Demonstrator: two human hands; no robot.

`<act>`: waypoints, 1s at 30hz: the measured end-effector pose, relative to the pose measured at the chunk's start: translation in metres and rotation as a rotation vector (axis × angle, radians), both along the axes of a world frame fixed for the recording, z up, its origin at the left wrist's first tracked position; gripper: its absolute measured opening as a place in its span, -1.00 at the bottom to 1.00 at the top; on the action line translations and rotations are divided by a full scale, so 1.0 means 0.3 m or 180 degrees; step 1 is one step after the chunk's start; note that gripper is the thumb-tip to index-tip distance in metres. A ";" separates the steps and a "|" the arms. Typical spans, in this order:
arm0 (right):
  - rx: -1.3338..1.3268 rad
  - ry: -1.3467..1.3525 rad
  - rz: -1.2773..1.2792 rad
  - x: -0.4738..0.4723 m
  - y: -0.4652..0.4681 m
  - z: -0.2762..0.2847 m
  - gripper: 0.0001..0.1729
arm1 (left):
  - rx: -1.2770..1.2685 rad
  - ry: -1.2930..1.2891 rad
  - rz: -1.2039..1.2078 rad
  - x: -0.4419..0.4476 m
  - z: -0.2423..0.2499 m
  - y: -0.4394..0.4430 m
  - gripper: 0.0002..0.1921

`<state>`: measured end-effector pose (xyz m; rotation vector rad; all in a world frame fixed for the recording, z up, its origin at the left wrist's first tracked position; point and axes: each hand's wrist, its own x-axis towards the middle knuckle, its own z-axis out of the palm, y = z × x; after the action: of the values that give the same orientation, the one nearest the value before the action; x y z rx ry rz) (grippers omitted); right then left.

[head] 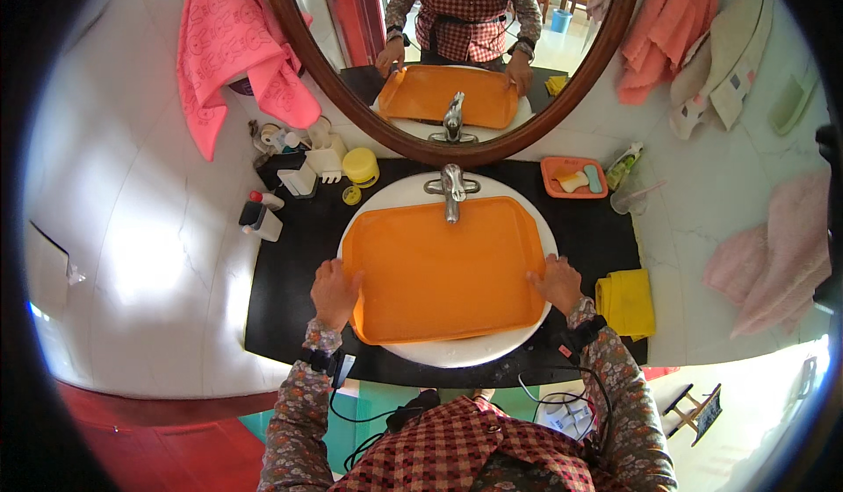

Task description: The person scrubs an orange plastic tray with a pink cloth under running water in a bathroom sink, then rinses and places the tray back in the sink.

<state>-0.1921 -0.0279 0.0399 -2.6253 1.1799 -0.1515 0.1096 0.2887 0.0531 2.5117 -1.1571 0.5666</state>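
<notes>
An orange plastic tray [448, 271] lies across the white oval washbasin [461, 355], slightly tilted, covering most of the bowl. My left hand [336, 294] grips the tray's left edge, thumb over the rim. At the right edge my right hand [556, 284] grips it the same way. The fingers under both rims are hidden. Above the tray's far edge reaches the spout of a chrome faucet [452, 192]. Right of my right hand, a folded yellow cloth [625, 303] rests on the black countertop [290, 294].
A round wood-framed mirror [454, 157] hangs behind the faucet. An orange soap dish [574, 194] holds soap at the back right. At the back left stand a yellow jar [360, 167] and several bottles. Towels, one a pink towel [230, 51], hang on both walls. Cables run from my wrists.
</notes>
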 end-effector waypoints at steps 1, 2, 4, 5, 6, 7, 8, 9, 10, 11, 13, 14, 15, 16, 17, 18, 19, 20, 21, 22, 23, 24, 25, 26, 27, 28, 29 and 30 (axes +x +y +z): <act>-0.0418 -0.0409 0.0160 0.005 0.008 0.003 -0.49 | -0.0174 0.0703 -0.0251 -0.006 0.008 -0.050 -0.62; -0.0942 -0.0913 0.0356 0.016 0.018 0.004 -0.52 | -0.0346 0.1414 -0.0507 -0.013 0.011 -0.108 -0.65; -0.0276 -0.1105 0.0716 0.083 0.030 -0.005 -0.62 | -0.0496 0.2864 -0.0946 -0.019 0.014 -0.251 -0.67; 0.0019 -0.1156 0.0859 0.123 0.034 -0.009 -0.66 | -0.0380 0.3606 -0.1050 -0.019 0.017 -0.332 -0.67; 0.1088 -0.1394 0.0791 0.163 0.037 -0.012 -0.67 | -0.0642 0.4026 -0.1010 -0.026 0.017 -0.404 -0.66; 0.2180 -0.1504 0.0652 0.208 0.039 -0.016 -0.68 | -0.0895 0.4441 -0.0976 -0.033 0.017 -0.477 -0.64; 0.3176 -0.1511 0.0502 0.251 0.047 -0.020 -0.69 | -0.0922 0.4613 -0.0765 -0.023 0.023 -0.553 -0.63; 0.3903 -0.1975 0.0133 0.288 0.060 -0.026 -0.69 | -0.1053 0.4773 -0.0661 -0.014 0.026 -0.618 -0.61; 0.4514 -0.2361 -0.0247 0.325 0.071 -0.031 -0.69 | -0.1287 0.5114 -0.0674 -0.008 0.027 -0.669 -0.61; 0.5132 -0.2772 -0.0545 0.360 0.079 -0.037 -0.69 | -0.1548 0.5452 -0.0711 -0.002 0.026 -0.715 -0.60; 0.5384 -0.3001 -0.0875 0.431 0.092 -0.058 -0.72 | -0.1769 0.5898 -0.0747 0.016 0.024 -0.790 -0.60; 0.5520 -0.3136 -0.0990 0.459 0.099 -0.076 -0.74 | -0.1724 0.6018 -0.0743 0.022 0.020 -0.820 -0.61; 0.5602 -0.3199 -0.1084 0.486 0.103 -0.096 -0.74 | -0.1683 0.6141 -0.0737 0.025 0.016 -0.842 -0.61; 0.5685 -0.3276 -0.1161 0.513 0.107 -0.120 -0.74 | -0.1561 0.6159 -0.0752 0.025 0.010 -0.854 -0.63; 0.5684 -0.3274 -0.1406 0.539 0.107 -0.144 -0.73 | -0.1440 0.6172 -0.0778 0.027 0.007 -0.865 -0.64; 0.5855 -0.3509 -0.1262 0.558 0.107 -0.169 -0.74 | -0.1293 0.6199 -0.0728 0.025 0.004 -0.876 -0.66; 0.5943 -0.3661 -0.1286 0.579 0.104 -0.192 -0.74 | -0.1300 0.6225 -0.0691 0.027 0.004 -0.885 -0.67; 0.5971 -0.3762 -0.1494 0.594 0.103 -0.212 -0.74 | -0.1281 0.6263 -0.0574 0.028 0.006 -0.889 -0.67; 0.6046 -0.3870 -0.1309 0.607 0.101 -0.229 -0.74 | -0.1251 0.6296 -0.0466 0.032 0.010 -0.896 -0.68; 0.6061 -0.3925 -0.1302 0.621 0.098 -0.240 -0.74 | -0.1253 0.6345 -0.0514 0.037 0.015 -0.899 -0.69; 0.6079 -0.3983 -0.1301 0.632 0.096 -0.248 -0.75 | -0.1243 0.6338 -0.0508 0.042 0.021 -0.903 -0.68; 0.6108 -0.4008 -0.1425 0.648 0.094 -0.251 -0.75 | -0.1218 0.6358 -0.0519 0.053 0.029 -0.907 -0.68; 0.6142 -0.4024 -0.1530 0.664 0.090 -0.249 -0.75 | -0.1245 0.6357 -0.0475 0.063 0.036 -0.908 -0.67; 0.6122 -0.3982 -0.1722 0.681 0.088 -0.245 -0.75 | -0.1131 0.6349 -0.0530 0.069 0.039 -0.909 -0.65; 0.6228 -0.4264 -0.1494 0.695 0.084 -0.240 -0.75 | -0.1178 0.6443 -0.0653 0.076 0.041 -0.906 -0.64; 0.6279 -0.4492 -0.1363 0.705 0.080 -0.233 -0.75 | -0.1236 0.6556 -0.0780 0.084 0.039 -0.900 -0.62; 0.6309 -0.4600 -0.1513 0.709 0.083 -0.229 -0.75 | -0.1255 0.6615 -0.0765 0.087 0.032 -0.886 -0.61; 0.6133 -0.4450 -0.1416 0.713 0.080 -0.224 -0.74 | -0.1315 0.6305 -0.0807 0.088 0.019 -0.869 -0.60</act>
<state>0.0219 -0.0040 -0.0272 -0.2538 0.5474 -0.4636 0.1359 0.0279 0.0588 1.2888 -0.3245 -1.3267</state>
